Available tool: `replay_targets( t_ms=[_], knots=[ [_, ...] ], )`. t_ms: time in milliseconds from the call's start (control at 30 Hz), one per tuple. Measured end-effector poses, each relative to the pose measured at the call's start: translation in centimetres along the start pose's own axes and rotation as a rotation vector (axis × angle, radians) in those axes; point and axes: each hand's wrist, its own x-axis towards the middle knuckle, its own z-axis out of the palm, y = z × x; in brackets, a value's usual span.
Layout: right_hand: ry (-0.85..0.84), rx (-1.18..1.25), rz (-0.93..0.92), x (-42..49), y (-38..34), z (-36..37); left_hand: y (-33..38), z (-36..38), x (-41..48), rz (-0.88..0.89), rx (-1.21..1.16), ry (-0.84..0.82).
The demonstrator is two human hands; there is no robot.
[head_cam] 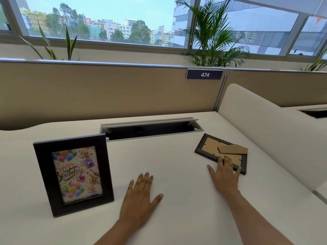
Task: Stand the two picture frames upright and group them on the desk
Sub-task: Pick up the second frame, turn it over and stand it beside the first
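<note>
A black picture frame (pixel 73 174) with a "Happy Birthday" balloon print stands upright at the left of the white desk (pixel 177 218). A second dark frame (pixel 210 146) lies face down at the right, its brown cardboard back and fold-out stand showing. My left hand (pixel 139 197) rests flat on the desk, fingers spread, just right of the standing frame and apart from it. My right hand (pixel 225 175) lies open with its fingertips on the near edge of the flat frame; nothing is gripped.
An open cable tray slot (pixel 152 129) with a raised metal lid runs along the desk's back. A beige partition (pixel 106 92) with a "474" label stands behind. A white curved divider (pixel 276 138) walls the right side. Plants line the window sill.
</note>
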Motion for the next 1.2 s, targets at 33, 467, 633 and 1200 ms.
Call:
replay_targets(
  t_ms=[33, 467, 633, 1200],
  knots=[
    [-0.017, 0.013, 0.006, 0.1, 0.0, 0.0, 0.1, 0.0, 0.0, -0.001, -0.002, 0.0],
    [0.035, -0.077, -0.171, -4.9, -4.1, -0.4, 0.0, -0.3, -0.4, -0.016, -0.019, -0.013],
    [0.02, -0.014, -0.296, -9.7, -7.2, -1.4, 0.1, -0.6, -2.2, -0.032, -0.059, 0.001],
    [-0.202, 0.085, -0.563, -21.7, -15.0, -1.8, -1.2, -2.6, -11.8, -0.214, -0.239, 0.074]
  ],
)
